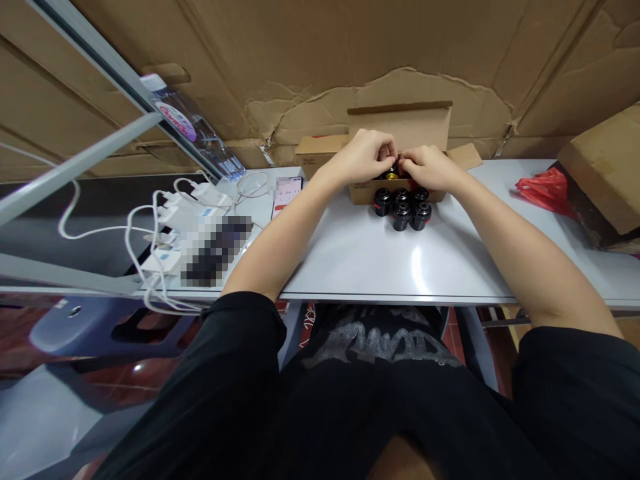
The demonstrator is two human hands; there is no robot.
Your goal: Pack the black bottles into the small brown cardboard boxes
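A small open cardboard box (367,193) stands toward the back of the table with its flaps spread. Over its opening, my left hand (371,155) has its fingers curled and the tips pinched together. Facing it, my right hand (428,164) is closed too, fingertips at the box's inner edge. Between them shows a small dark cylinder with a gold-coloured ring (391,174); both sets of fingertips meet at its top, and the hands partly hide it. Just in front of the box, several glossy black round-topped cylinders (401,216) with red marks stand upright in a cluster.
Left on the white table (350,267) lie a phone (287,194) and white power strips (173,213) with tangled cables. A clear bottle (200,133) leans behind a metal frame. To the right are a red plastic bag (546,191) and a larger carton (607,167).
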